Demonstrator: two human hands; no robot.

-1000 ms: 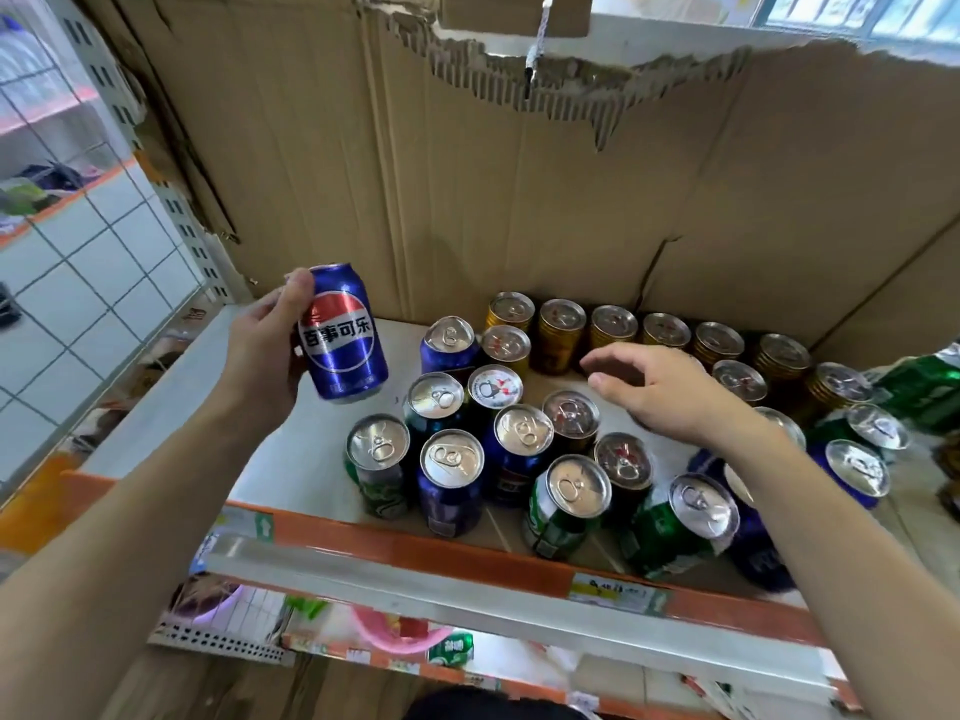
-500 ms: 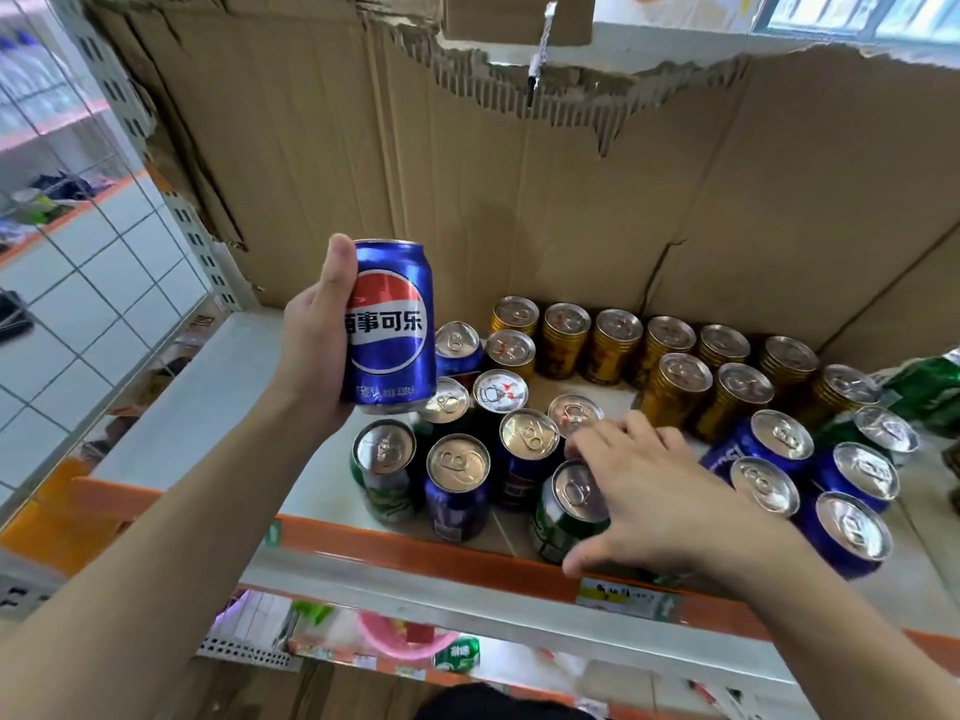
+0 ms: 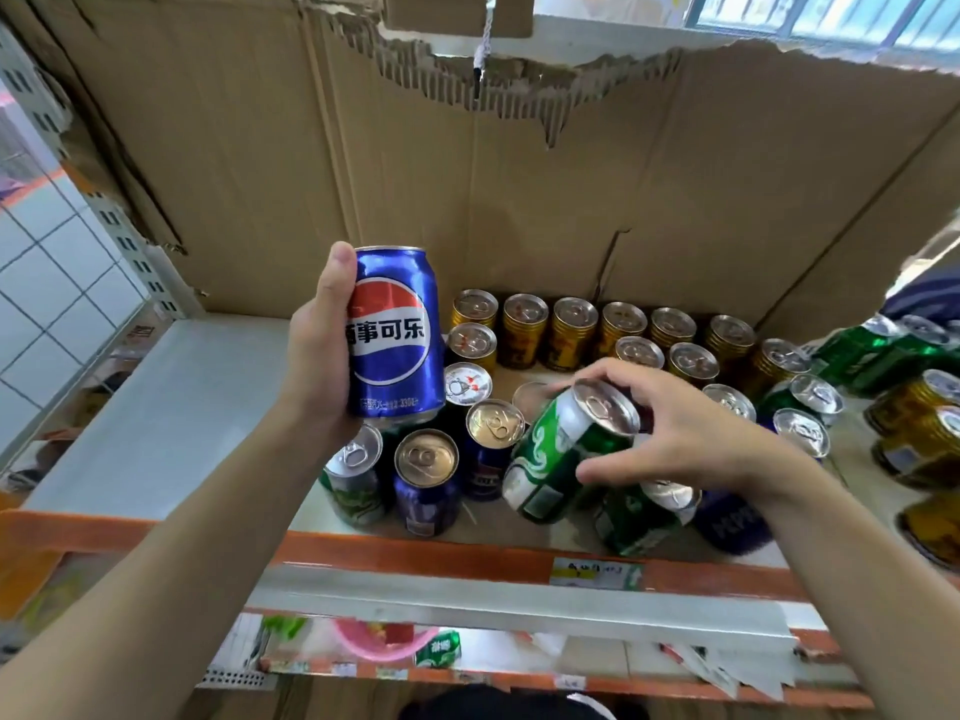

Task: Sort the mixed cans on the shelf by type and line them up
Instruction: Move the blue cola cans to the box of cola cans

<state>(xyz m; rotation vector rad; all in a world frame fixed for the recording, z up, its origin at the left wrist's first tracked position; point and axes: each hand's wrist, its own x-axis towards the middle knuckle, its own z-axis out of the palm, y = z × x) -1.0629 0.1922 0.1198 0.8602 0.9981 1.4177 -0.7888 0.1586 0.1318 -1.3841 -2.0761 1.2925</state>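
Cans (image 3: 493, 444) in blue, green and gold stand mixed on a white shelf (image 3: 171, 407) with an orange front edge. Torn brown cardboard (image 3: 519, 200) backs the shelf. The gold cans (image 3: 574, 332) are gathered along the back, six of them in the rear row. The left hand (image 3: 317, 350) is wrapped around one blue can (image 3: 395, 335) and holds it upright above the shelf's left end. That can carries the red, white and blue Pepsi globe, the characters 事可乐, and small print with "330". The right hand (image 3: 685, 439) grips one green can (image 3: 561, 459) by its top end, tilted, just above the front cluster. The green can's white pattern is not readable. On the orange edge sits one price tag (image 3: 595, 573), its writing too blurred to read.
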